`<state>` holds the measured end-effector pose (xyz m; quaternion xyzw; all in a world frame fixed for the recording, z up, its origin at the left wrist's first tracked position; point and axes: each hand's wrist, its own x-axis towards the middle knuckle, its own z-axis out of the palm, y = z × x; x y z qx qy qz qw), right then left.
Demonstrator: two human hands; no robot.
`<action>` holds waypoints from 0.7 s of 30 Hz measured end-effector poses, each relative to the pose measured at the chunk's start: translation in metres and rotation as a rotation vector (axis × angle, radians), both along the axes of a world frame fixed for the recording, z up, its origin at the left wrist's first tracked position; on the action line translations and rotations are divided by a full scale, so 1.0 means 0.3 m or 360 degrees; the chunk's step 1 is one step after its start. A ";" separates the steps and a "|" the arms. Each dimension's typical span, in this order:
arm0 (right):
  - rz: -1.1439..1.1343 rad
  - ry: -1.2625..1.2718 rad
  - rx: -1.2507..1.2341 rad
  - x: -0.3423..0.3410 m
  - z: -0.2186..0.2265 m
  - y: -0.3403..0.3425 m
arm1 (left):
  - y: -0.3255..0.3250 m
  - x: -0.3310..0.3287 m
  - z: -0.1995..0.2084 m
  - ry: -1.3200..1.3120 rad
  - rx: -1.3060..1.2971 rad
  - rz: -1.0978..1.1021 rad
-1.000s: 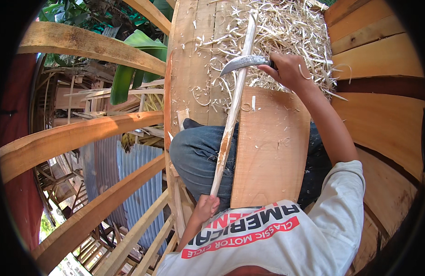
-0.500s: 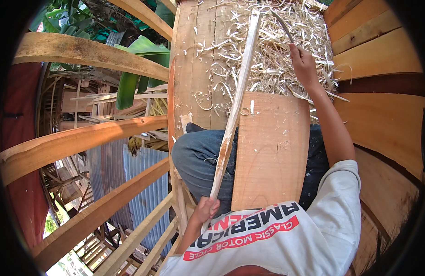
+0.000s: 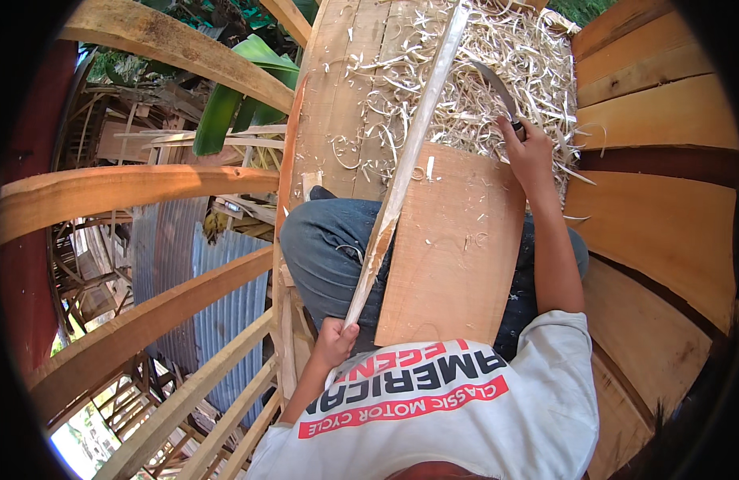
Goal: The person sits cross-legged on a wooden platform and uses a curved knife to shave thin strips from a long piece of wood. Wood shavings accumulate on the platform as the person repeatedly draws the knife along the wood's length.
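Note:
A long pale wooden stick runs from my lap up over a heap of shavings. My left hand grips its lower end close to my chest. My right hand holds the handle of a curved knife, its blade raised off to the right of the stick and pointing up over the shavings. A flat wooden board lies across my thighs under the stick.
Pale wood shavings cover the planks ahead. Wide curved planks rise at the right. Curved wooden ribs stand at the left, with corrugated metal sheet and open drop below them.
My right hand drew the knife off the stick, where the blade lay across it, and swung it up and to the right. The left hand kept its hold.

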<state>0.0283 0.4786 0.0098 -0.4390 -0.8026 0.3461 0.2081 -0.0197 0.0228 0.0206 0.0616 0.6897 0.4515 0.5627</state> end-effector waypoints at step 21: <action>0.0432 -0.0247 -0.0864 0.157 0.059 -0.006 | 0.031 0.087 0.106 0.0915 -0.0252 0.0119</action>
